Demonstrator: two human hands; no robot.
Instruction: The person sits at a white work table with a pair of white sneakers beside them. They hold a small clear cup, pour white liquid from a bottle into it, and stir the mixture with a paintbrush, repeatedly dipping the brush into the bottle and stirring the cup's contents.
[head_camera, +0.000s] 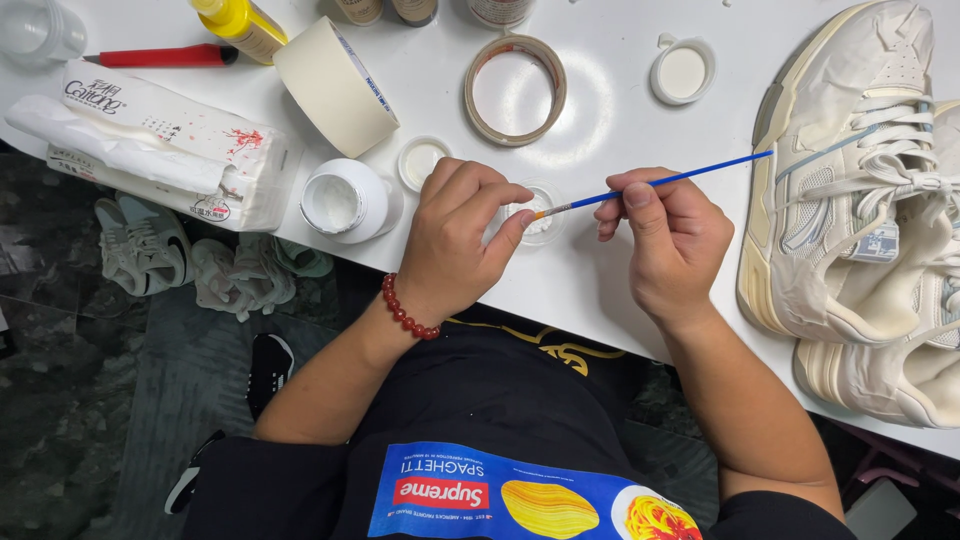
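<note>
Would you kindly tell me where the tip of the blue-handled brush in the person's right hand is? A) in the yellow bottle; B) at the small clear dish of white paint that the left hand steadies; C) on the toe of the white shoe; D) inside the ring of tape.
B: the brush in the right hand ends at the small dish, which the left hand steadies.

Bare worktop (610, 110) lying open between tape ring (516, 89) and small lid (682, 71). Right edge blocked by white sneakers (850, 180). Left side crowding: tissue pack (160, 140), masking tape roll (335, 85), white jar (345, 203). Hands (455, 240) (665, 240) and blue brush (660, 182) spanning front centre over small dish (540, 225).
</note>
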